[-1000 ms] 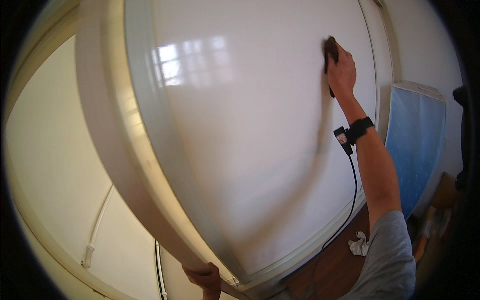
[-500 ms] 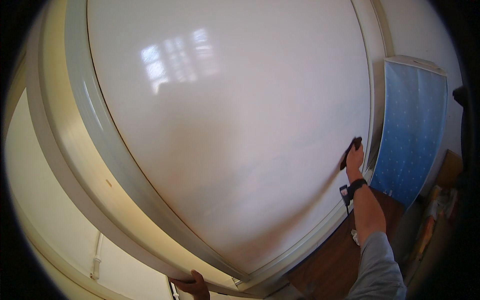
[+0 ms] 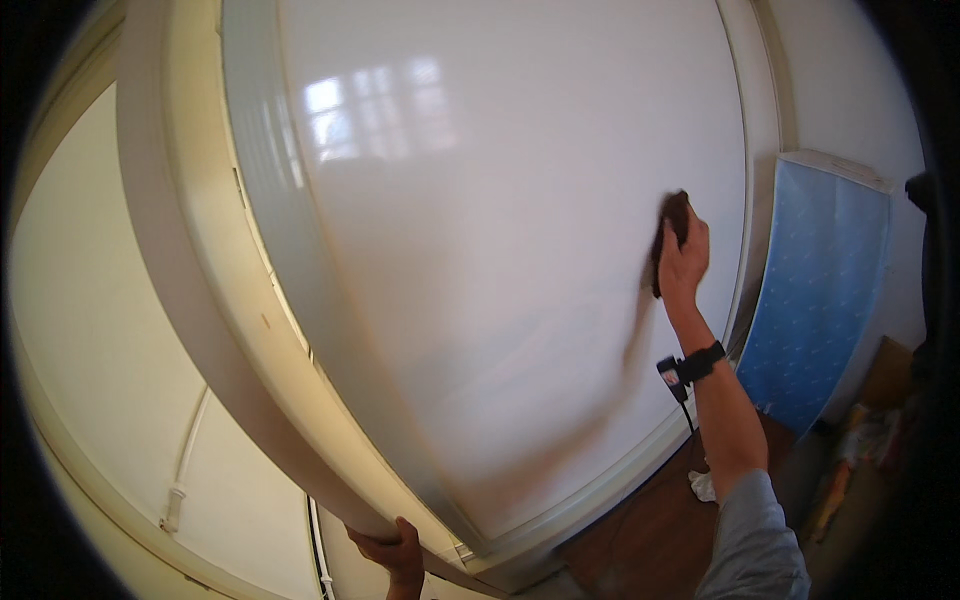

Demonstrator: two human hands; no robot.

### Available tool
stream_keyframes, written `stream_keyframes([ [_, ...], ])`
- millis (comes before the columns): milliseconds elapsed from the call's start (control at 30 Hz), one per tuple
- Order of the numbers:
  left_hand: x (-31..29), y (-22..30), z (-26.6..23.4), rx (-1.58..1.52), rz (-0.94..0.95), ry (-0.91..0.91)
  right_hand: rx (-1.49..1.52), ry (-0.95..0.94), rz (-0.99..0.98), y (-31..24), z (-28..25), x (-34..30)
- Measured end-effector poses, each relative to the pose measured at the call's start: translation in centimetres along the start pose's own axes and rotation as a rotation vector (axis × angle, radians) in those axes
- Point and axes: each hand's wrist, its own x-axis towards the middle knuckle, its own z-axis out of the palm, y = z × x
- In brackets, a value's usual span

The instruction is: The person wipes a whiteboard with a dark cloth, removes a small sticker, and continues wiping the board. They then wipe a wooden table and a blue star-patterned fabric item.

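Note:
A large glossy white panel (image 3: 520, 250) fills the middle, with a pale frame and a bright window reflection at its upper left. Against its right part, my right hand (image 3: 686, 255) presses a dark brown cloth (image 3: 672, 225), fingers closed round it. A black strap (image 3: 698, 364) with a small device circles that wrist. At the bottom, my left hand (image 3: 393, 552) grips the edge of a cream-coloured frame (image 3: 275, 395) left of the panel. The thumb lies on the near face; the other fingers are partly hidden.
A blue dotted fabric cover (image 3: 825, 285) stands right of the panel. Below it lies a brown wooden surface (image 3: 640, 520) with a crumpled white piece (image 3: 703, 486) on it. Items in bags (image 3: 850, 455) sit at the lower right. A white pipe (image 3: 185, 460) runs along the left wall.
My right hand has moved up and left across the panel with the cloth. My left hand stays on the frame edge, while the view has shifted slightly.

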Motion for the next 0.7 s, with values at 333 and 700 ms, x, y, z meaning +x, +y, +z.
stream_keyframes([
  [333,-3.9,4.4,-1.9,0.105,0.238,-0.106,0.211,-0.013,-0.388,-22.8,-3.2,5.8],
  [700,-12.0,8.9,-5.7,0.123,0.264,-0.102,0.317,0.041,-0.577,-31.7,-10.0,12.0],
])
